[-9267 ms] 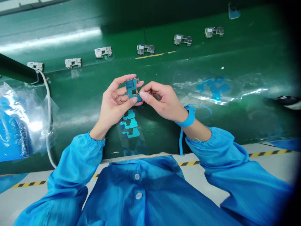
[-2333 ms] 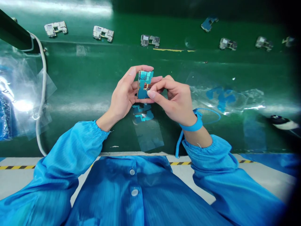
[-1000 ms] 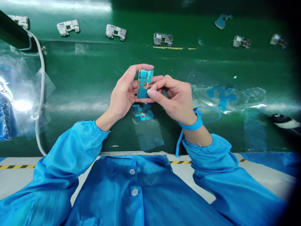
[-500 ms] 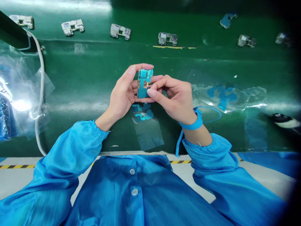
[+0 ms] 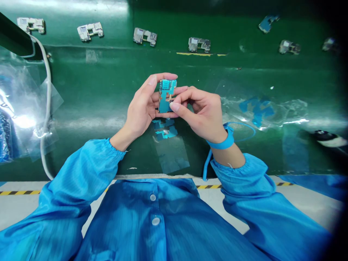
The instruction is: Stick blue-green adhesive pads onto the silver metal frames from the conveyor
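1. The circuit board (image 5: 164,103) was up in front of the person, held above the green worktop (image 5: 89,98), its long side running away from the body and its blue-green face in view.
2. The left hand (image 5: 141,107) held the board from its left side. One finger lay along the far edge, another passed behind and showed at the right, and a third ran below the near edge; the wrist angled up from the lower left.
3. The right hand (image 5: 199,112) came in from the right, thumb and forefinger tips close together at the board's lower right edge, beside its cut-out, the other fingers curled under. Whether those tips pinched the board or some small piece could not be told.
4. Just below the board, blue film pieces (image 5: 166,132) lay at the far end of a clear sheet (image 5: 174,156).
5. A blue wrist strap (image 5: 223,142) circled the right wrist; both blue sleeves (image 5: 81,170) ended above the wrists.
6. Well beyond the hands lay a spaced row of other boards (image 5: 145,37).
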Action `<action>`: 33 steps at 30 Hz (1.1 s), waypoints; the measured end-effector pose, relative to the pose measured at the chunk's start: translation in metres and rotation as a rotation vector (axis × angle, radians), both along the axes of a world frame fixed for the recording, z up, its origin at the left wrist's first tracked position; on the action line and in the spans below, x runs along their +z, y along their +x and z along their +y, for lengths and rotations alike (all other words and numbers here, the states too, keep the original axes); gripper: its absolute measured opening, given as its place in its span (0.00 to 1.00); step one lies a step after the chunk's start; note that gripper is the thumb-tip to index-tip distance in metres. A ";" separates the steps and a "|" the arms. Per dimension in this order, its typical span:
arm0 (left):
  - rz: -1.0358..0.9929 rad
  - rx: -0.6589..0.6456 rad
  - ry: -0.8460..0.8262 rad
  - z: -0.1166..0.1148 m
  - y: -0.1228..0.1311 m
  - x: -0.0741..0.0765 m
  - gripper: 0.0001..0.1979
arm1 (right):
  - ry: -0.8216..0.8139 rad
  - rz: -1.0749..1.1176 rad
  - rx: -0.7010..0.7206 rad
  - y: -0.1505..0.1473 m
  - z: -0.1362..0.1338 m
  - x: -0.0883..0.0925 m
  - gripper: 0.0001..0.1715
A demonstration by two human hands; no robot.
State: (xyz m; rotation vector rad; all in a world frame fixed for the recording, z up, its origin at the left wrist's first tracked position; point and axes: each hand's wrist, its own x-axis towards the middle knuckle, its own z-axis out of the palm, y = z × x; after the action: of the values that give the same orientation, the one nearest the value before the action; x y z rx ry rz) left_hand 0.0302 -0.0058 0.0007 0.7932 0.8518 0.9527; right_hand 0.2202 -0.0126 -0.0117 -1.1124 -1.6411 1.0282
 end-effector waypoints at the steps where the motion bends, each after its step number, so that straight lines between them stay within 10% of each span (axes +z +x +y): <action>1: -0.002 -0.002 0.000 0.000 0.000 0.000 0.29 | 0.000 0.004 0.003 0.000 0.000 0.000 0.22; 33: 0.000 -0.002 -0.026 -0.001 0.001 0.002 0.28 | -0.078 0.012 -0.007 0.000 -0.001 0.002 0.24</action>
State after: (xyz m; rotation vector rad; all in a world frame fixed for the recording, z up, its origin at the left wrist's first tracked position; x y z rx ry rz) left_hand 0.0310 -0.0066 0.0028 0.7718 0.8620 0.9385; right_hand 0.2203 -0.0139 -0.0098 -1.1604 -1.5984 1.1006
